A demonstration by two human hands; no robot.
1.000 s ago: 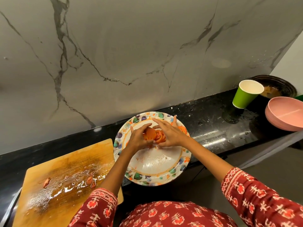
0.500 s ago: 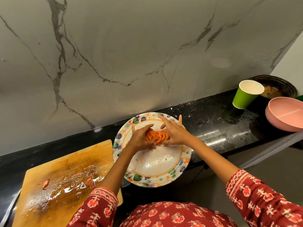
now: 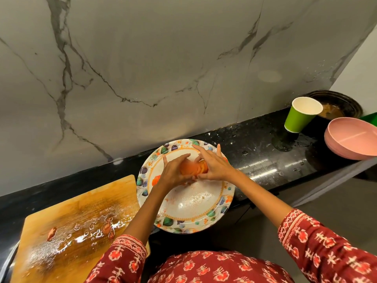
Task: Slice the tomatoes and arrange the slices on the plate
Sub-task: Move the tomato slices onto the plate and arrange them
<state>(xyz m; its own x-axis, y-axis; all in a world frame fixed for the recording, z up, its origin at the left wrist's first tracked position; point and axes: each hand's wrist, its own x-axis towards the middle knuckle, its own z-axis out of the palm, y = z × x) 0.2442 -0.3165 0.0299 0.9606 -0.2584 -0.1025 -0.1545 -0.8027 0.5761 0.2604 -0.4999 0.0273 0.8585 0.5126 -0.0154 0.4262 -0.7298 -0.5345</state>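
A round plate (image 3: 222,209) with a flower-and-leaf rim sits on the black counter, its front edge past the counter's lip. On its far half lies a short row of orange-red tomato slices (image 3: 193,168), overlapping one another. My left hand (image 3: 173,172) cups the row's left end, thumb and fingers curled around the slices. My right hand (image 3: 214,165) holds the right end, fingers spread over the slices. Both hands press the row between them and hide part of it.
A wet wooden cutting board (image 3: 71,225) with tomato scraps (image 3: 52,233) lies to the plate's left. At the right stand a green paper cup (image 3: 299,117), stacked pink bowls (image 3: 353,137) and a dark dish (image 3: 338,107). A marble wall rises behind the counter.
My hands have drawn closer together on the slices, bunching the row tighter. The left hand now covers more of it. The plate has stayed put.
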